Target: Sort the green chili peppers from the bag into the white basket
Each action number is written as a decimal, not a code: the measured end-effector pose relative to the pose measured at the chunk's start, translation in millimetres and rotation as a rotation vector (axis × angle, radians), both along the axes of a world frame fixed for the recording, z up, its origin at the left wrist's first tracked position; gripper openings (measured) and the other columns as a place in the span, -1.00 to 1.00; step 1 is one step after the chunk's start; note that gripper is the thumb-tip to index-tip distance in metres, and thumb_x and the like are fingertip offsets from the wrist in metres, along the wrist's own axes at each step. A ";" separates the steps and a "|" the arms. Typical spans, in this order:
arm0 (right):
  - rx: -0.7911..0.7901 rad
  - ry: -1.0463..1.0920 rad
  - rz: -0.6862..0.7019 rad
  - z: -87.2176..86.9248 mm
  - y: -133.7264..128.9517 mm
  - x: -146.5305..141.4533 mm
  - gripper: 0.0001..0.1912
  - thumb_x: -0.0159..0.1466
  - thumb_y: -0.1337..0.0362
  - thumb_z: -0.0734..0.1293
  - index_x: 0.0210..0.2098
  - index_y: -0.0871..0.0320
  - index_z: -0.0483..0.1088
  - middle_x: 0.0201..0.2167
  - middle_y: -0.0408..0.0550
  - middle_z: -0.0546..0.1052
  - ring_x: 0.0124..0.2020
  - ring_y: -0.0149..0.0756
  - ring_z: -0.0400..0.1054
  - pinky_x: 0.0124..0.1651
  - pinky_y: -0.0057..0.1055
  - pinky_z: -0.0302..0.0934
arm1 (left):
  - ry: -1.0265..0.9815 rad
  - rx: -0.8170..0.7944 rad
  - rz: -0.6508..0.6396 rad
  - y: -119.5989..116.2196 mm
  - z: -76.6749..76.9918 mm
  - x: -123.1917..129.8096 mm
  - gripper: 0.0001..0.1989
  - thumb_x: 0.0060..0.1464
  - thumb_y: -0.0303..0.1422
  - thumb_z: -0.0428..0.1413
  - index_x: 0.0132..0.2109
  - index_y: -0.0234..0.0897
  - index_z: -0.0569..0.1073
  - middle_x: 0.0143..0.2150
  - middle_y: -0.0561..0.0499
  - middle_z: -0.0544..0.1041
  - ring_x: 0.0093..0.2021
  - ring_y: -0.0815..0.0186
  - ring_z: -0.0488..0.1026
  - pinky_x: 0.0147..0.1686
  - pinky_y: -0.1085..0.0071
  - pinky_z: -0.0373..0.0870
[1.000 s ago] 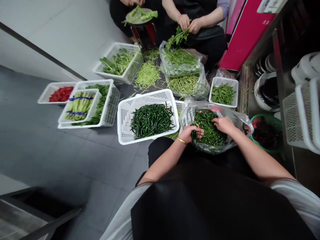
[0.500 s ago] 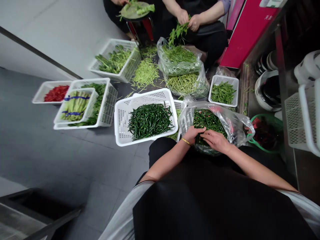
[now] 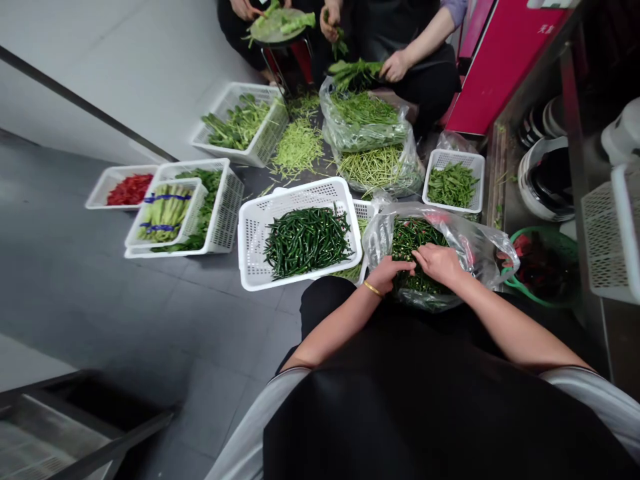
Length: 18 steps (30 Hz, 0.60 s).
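Observation:
Over a clear plastic bag [image 3: 483,243] in my lap, filled with thin green chili peppers [image 3: 417,230], my two hands work close together. My left hand [image 3: 387,275], with a gold bracelet at the wrist, is closed, thumb and forefinger reaching toward the other hand. Fingers bent in a pinch, my right hand [image 3: 437,263] almost meets it above the chilies. Whatever lies between the fingertips is too small to make out. Left of the bag is a white perforated basket [image 3: 250,230] with a pile of dark green chilies [image 3: 307,240].
Two people sit opposite; one person's hand [image 3: 397,65] holds leafy greens over a bag of stems [image 3: 375,167]. White baskets of red peppers [image 3: 129,190], bundled stalks [image 3: 165,212] and leafy pieces [image 3: 453,185] stand around. A green basket [image 3: 545,300] and metal shelf are at my right.
My right hand has lifted slightly and curled its fingers more; my left stays near it. The person opposite has drawn their hands apart, greens in each. The view has shifted slightly.

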State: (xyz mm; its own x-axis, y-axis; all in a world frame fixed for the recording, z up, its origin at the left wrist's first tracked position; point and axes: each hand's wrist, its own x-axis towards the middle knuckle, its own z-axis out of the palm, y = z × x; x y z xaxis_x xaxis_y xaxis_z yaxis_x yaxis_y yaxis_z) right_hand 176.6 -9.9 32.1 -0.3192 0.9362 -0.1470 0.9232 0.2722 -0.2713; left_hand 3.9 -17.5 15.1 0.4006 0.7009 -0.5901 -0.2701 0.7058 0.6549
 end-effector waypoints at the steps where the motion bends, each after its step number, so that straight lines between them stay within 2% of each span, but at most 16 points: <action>1: -0.009 -0.116 0.027 -0.6 10.4 -1.4 -0.47 0.47 0.05 0.03 -0.22 0.23 0.50 -0.22 0.19 0.55 -0.22 -0.14 0.46 -0.27 -0.39 0.16 | -0.008 -0.031 0.045 1.2 0.1 -0.8 -0.73 -0.25 -0.36 0.40 -0.47 -0.41 0.48 -0.58 0.02 0.49 -0.61 0.43 0.34 -0.52 0.43 0.26; 3: -0.053 -0.272 0.043 -4.3 38.0 -4.7 -0.50 0.44 -0.01 0.11 -0.02 0.23 0.48 -0.07 0.24 0.53 -0.17 -0.08 0.47 -0.24 -0.36 0.20 | -0.064 -0.062 0.107 4.5 1.9 -3.6 -0.77 -0.21 -0.44 0.37 -0.40 -0.42 0.49 -0.48 -0.05 0.57 -0.52 0.38 0.45 -0.44 0.40 0.38; 5: -0.099 -0.355 0.017 -10.0 67.3 -8.1 -0.47 0.39 -0.05 0.20 0.10 0.24 0.43 0.03 0.28 0.49 -0.10 -0.02 0.47 -0.20 -0.32 0.24 | -0.129 -0.079 0.132 8.3 4.0 -5.9 -0.78 -0.18 -0.49 0.35 -0.34 -0.43 0.49 -0.37 -0.14 0.62 -0.41 0.29 0.55 -0.32 0.34 0.47; 8: -0.172 -0.393 -0.030 -16.2 88.4 -9.1 -0.59 0.41 0.11 0.20 0.02 0.26 0.49 0.01 0.25 0.52 -0.02 -0.02 0.45 -0.14 -0.31 0.26 | -0.139 -0.109 0.179 13.3 2.7 -5.1 -0.79 -0.13 -0.53 0.33 -0.32 -0.43 0.46 -0.35 -0.17 0.63 -0.37 0.23 0.59 -0.29 0.29 0.51; 10: -0.174 -0.350 -0.042 -15.6 75.7 -5.5 -0.64 0.42 0.17 0.17 -0.09 0.22 0.54 -0.06 0.18 0.56 -0.04 -0.08 0.46 -0.13 -0.33 0.25 | -0.112 -0.127 0.235 15.8 -2.5 -1.5 -0.80 -0.11 -0.52 0.32 -0.32 -0.43 0.46 -0.37 -0.15 0.62 -0.38 0.24 0.59 -0.30 0.30 0.51; 12: -0.141 -0.250 -0.043 -11.4 44.7 -0.4 -0.63 0.42 0.13 0.17 -0.19 0.18 0.55 -0.13 0.12 0.58 -0.12 -0.13 0.47 -0.17 -0.36 0.24 | -0.098 -0.119 0.262 17.1 -9.4 3.8 -0.78 -0.11 -0.49 0.34 -0.32 -0.43 0.46 -0.40 -0.11 0.61 -0.39 0.27 0.57 -0.30 0.31 0.51; 15: -0.139 0.010 -0.004 -3.3 -5.9 5.7 -0.63 0.38 0.05 0.20 -0.28 0.16 0.51 -0.24 0.08 0.57 -0.26 -0.19 0.46 -0.25 -0.37 0.22 | -0.113 -0.031 0.220 16.1 -16.5 12.0 -0.73 -0.20 -0.43 0.39 -0.37 -0.42 0.46 -0.47 -0.02 0.56 -0.47 0.36 0.51 -0.37 0.39 0.45; 18: -0.346 0.435 -0.065 -1.0 -25.0 11.6 -0.47 0.35 -0.15 0.15 -0.40 0.15 0.42 -0.44 -0.01 0.52 -0.50 -0.30 0.35 -0.42 -0.40 0.17 | -0.143 0.074 0.132 12.0 -13.5 14.3 -0.66 -0.29 -0.37 0.42 -0.42 -0.40 0.43 -0.52 0.02 0.53 -0.52 0.41 0.45 -0.43 0.44 0.37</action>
State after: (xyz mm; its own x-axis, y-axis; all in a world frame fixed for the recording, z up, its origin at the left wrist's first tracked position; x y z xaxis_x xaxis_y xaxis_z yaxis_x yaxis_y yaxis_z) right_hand 188.2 -34.8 31.1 -0.3627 0.8764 -0.3169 0.7179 0.0459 -0.6946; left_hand 18.2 -5.6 1.6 0.3780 0.7924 -0.4788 -0.4512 0.6092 0.6521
